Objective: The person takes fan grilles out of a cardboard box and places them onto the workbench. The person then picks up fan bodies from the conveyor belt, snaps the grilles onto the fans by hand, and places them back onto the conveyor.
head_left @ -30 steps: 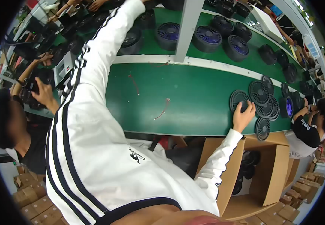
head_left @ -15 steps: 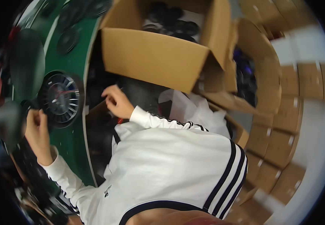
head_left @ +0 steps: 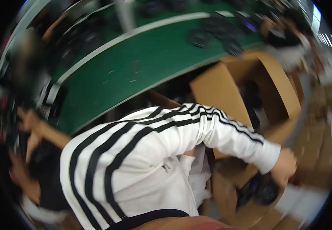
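My left hand (head_left: 283, 168) reaches across my body to the far right, its fingers curled down at the edge of a black round fan-like part (head_left: 267, 193). Blur softens the fingertips there. Both are over an open cardboard box (head_left: 226, 183) that has dark, purple-tinged parts (head_left: 246, 194) in it. My right hand (head_left: 189, 153) is almost wholly hidden behind my left sleeve; just a bit of skin at the cuff shows. A second open box (head_left: 219, 85), holding black parts, stands beyond my arm.
A green belt-like work surface (head_left: 108, 82) runs across the back, with black round parts (head_left: 200, 38) on its far end. Another person (head_left: 286, 36) is at the top right. Other people's arms (head_left: 39, 128) show at the left. Stacked cartons (head_left: 315, 134) line the right side.
My body and view have turned to the right. My left hand has swung from beside the round fan-like part on the green surface to the box; that part no longer shows on the green surface.
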`<state>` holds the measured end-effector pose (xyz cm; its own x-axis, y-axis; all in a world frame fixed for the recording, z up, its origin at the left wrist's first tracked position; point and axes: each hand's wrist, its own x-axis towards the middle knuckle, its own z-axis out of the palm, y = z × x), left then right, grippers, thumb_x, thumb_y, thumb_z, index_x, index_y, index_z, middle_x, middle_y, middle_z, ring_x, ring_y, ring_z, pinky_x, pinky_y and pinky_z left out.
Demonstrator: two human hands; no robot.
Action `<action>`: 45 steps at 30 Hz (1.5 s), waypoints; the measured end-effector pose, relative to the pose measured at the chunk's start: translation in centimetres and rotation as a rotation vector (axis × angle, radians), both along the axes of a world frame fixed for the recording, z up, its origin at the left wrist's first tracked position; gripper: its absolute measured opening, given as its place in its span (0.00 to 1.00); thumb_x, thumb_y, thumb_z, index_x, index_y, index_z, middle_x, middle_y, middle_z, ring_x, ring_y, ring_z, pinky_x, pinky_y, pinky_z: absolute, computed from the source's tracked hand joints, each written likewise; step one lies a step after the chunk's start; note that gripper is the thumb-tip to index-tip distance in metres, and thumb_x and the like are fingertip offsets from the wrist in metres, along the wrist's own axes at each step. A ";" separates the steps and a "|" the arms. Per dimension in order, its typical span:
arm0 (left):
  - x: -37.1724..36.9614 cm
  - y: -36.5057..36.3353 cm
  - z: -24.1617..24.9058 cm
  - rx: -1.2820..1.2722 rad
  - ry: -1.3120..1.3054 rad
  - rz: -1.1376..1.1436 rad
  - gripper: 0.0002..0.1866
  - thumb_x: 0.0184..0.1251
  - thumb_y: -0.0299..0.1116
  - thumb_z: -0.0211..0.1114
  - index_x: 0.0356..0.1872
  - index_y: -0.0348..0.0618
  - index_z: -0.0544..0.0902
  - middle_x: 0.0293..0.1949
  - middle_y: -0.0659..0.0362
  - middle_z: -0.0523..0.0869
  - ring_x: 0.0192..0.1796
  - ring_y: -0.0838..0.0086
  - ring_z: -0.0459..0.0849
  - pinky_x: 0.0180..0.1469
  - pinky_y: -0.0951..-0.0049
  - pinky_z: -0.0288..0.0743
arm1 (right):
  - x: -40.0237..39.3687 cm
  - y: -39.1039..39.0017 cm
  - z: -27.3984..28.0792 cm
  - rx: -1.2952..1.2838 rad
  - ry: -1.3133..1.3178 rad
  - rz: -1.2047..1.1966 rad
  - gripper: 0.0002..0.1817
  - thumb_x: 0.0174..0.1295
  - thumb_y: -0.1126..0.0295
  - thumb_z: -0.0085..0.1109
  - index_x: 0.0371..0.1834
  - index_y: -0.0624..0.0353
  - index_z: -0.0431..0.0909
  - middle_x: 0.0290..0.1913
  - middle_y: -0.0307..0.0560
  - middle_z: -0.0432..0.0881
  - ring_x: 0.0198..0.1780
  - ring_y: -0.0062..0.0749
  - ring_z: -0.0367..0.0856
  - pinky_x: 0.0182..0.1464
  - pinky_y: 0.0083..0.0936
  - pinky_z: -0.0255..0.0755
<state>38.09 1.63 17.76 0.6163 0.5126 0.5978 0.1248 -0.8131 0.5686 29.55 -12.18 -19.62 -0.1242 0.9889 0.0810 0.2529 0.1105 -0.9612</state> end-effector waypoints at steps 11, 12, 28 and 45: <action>-54.2 -9.5 -12.6 -0.195 -0.299 1.637 0.13 0.71 0.41 0.73 0.44 0.41 0.93 0.39 0.50 0.95 0.42 0.55 0.95 0.45 0.60 0.86 | -15.8 11.7 14.6 -0.073 0.016 1.000 0.12 0.84 0.74 0.58 0.64 0.66 0.79 0.55 0.50 0.89 0.54 0.32 0.87 0.63 0.29 0.79; -58.1 -12.2 -13.6 -0.171 -0.290 1.810 0.14 0.71 0.42 0.74 0.44 0.41 0.93 0.38 0.50 0.95 0.42 0.56 0.95 0.45 0.60 0.86 | -19.5 12.6 16.1 -0.057 0.044 1.146 0.12 0.83 0.73 0.59 0.62 0.66 0.80 0.55 0.51 0.89 0.56 0.33 0.88 0.63 0.29 0.79; -79.7 -18.6 -22.9 -0.289 0.018 2.427 0.10 0.58 0.32 0.72 0.40 0.41 0.87 0.42 0.46 0.91 0.49 0.46 0.90 0.54 0.46 0.84 | -85.1 15.5 17.3 0.781 -0.839 1.026 0.33 0.70 0.41 0.60 0.56 0.63 0.91 0.58 0.70 0.91 0.65 0.69 0.87 0.71 0.54 0.78; -80.5 -19.6 -19.4 -0.543 -0.071 2.225 0.16 0.60 0.39 0.79 0.49 0.51 0.97 0.48 0.51 0.97 0.55 0.49 0.94 0.60 0.52 0.87 | -76.2 22.2 28.8 0.678 -0.756 0.930 0.28 0.68 0.50 0.63 0.52 0.69 0.89 0.50 0.69 0.93 0.54 0.67 0.92 0.63 0.52 0.84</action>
